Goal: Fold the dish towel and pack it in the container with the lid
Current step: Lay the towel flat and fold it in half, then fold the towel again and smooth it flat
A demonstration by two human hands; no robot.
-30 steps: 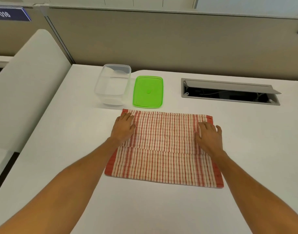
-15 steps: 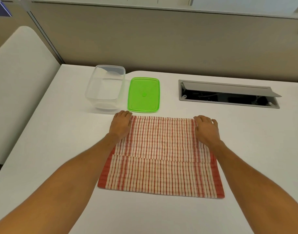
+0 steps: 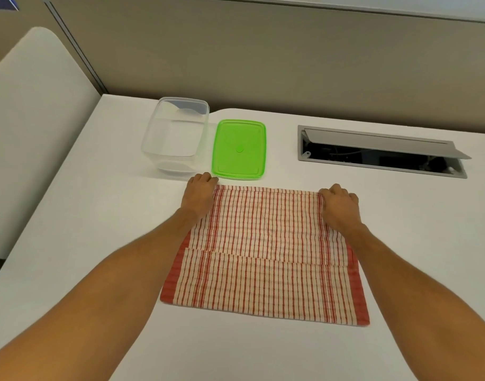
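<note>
Head view: we see the towel [image 3: 266, 251] in the middle of the frame, flat on the worktop [image 3: 400, 229], with one fold already laid across its lower part. Our left hand [image 3: 198, 192] and right hand [image 3: 338, 206] sit on the two upper corners. The fingers curl down over the far edge, so they seem to grip the cloth there, but the fingertips are hidden and we cannot tell how firmly they hold.

Just above the towel, in the upper middle of the frame, lie the green lid [image 3: 239, 149] and, to its left, the clear container [image 3: 176, 136], which stands open.

We think several things may go wrong from here. The left hand is very near the lid, so a lift of that corner could push the lid or drag it. If one hand pulls sooner than the other, the new fold will be skew and the lower fold may open. The cloth is limp, so a weak grip lets a corner slip. A loose, wide bundle may also not fit into the container.
</note>
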